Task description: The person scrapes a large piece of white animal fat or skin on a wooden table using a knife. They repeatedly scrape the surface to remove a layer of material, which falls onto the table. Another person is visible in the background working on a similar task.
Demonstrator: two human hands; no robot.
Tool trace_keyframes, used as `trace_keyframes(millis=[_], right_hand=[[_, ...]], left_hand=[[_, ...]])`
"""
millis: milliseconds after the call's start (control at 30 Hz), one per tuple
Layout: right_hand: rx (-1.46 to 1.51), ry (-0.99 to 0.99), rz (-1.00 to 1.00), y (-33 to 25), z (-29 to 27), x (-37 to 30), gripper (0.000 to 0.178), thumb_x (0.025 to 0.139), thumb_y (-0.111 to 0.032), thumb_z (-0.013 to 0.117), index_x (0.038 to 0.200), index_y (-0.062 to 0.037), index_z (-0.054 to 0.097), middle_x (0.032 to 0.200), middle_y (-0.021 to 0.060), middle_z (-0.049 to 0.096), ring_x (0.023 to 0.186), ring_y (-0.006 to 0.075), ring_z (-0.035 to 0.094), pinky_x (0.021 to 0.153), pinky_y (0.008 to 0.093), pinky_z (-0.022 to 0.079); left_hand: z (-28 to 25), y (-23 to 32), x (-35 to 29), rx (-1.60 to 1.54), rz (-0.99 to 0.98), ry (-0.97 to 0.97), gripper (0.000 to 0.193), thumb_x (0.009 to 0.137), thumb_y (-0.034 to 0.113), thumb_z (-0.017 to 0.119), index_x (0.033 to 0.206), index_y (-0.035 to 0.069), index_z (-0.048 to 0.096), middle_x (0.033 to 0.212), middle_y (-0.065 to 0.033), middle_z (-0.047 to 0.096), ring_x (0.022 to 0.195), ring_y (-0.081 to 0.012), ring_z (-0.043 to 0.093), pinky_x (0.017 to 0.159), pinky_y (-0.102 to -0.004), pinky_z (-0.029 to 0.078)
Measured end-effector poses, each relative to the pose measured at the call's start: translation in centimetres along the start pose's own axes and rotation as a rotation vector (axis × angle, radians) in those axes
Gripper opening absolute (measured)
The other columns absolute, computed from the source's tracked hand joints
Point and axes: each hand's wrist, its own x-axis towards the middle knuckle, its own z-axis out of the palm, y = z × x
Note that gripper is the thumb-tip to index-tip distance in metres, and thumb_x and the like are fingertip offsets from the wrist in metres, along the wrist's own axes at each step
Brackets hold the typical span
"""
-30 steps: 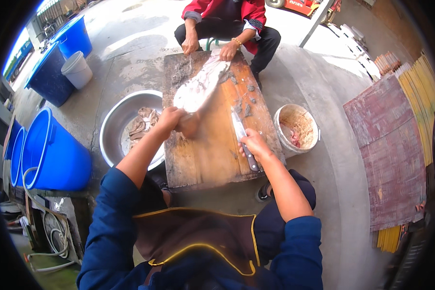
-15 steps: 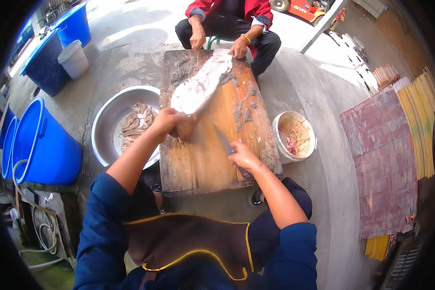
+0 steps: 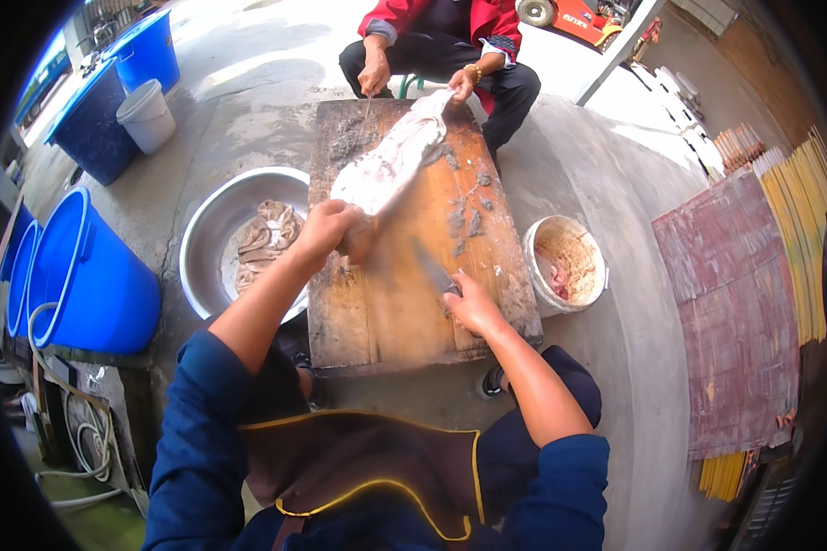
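A long, limp white piece (image 3: pixel 390 167) that looks like animal tripe or skin stretches over the far left half of a wooden chopping board (image 3: pixel 395 312). My left hand (image 3: pixel 333 228) is closed on its near end, with the fingertips partly hidden and blurred. In my right hand (image 3: pixel 473 305) is a knife (image 3: pixel 434 268), its blade tilted toward the far left over the board, apart from the white piece. Opposite me, a person in red grips the far end with one hand (image 3: pixel 463 84). That person's other hand (image 3: pixel 374 73) holds a thin tool, its tip at the board.
Left of the board stands a metal basin (image 3: pixel 193 262) with brownish folded pieces (image 3: pixel 268 237). A white bucket (image 3: pixel 530 266) of pale scraps is on the right. Grey scrapings (image 3: pixel 457 217) lie on the board. Blue tubs (image 3: pixel 110 285) and a hose (image 3: pixel 39 321) are farther left.
The co-worker's hand has lifted the far end of the white piece, drawing it narrower. The whole view has shifted slightly. My hands keep their holds.
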Motion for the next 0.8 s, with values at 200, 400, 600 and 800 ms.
trace_keyframes(millis=[200, 400, 600, 800], right_hand=[[-0.040, -0.019, -0.062, 1.6, 0.5, 1.1, 0.041, 0.093, -0.013, 0.064, 0.130, 0.0029, 0.052, 0.074, 0.0097, 0.061, 0.050, 0.0151, 0.056, 0.044, 0.0331, 0.047], [0.226, -0.005, 0.079, -1.6, -0.4, 0.8, 0.035, 0.092, -0.015, 0.062, 0.122, 0.0031, 0.059, 0.084, 0.0137, 0.066, 0.057, 0.0203, 0.062, 0.052, 0.0373, 0.050], [0.379, 0.041, 0.006, -2.6, -2.0, 1.7, 0.032, 0.093, -0.013, 0.062, 0.120, 0.0023, 0.058, 0.076, 0.0095, 0.062, 0.053, 0.0174, 0.059, 0.045, 0.0356, 0.048], [0.563, 0.035, 0.063, -2.9, -3.9, 0.1, 0.027, 0.094, -0.014, 0.062, 0.116, -0.0010, 0.056, 0.073, 0.0055, 0.060, 0.052, 0.0135, 0.056, 0.045, 0.0296, 0.047]], left_hand=[[0.6, 0.5, -0.6, 0.018, -0.021, -0.053, 0.021, 0.096, 0.019, 0.061, 0.090, -0.001, 0.064, 0.069, -0.0080, 0.064, 0.053, -0.0160, 0.060, 0.047, -0.0286, 0.044], [1.9, 2.5, -0.6, -0.169, 0.046, -0.192, 0.020, 0.100, 0.022, 0.063, 0.101, 0.002, 0.062, 0.077, -0.0076, 0.065, 0.058, -0.0159, 0.062, 0.050, -0.0291, 0.050], [5.1, 6.2, -2.8, -0.279, 0.164, -0.290, 0.023, 0.099, 0.024, 0.064, 0.100, 0.002, 0.060, 0.079, -0.0092, 0.067, 0.059, -0.0189, 0.066, 0.051, -0.0304, 0.053], [8.6, 8.5, -3.4, -0.251, 0.145, -0.275, 0.025, 0.099, 0.024, 0.064, 0.101, 0.000, 0.059, 0.080, -0.0118, 0.068, 0.060, -0.0236, 0.070, 0.047, -0.0320, 0.053]])
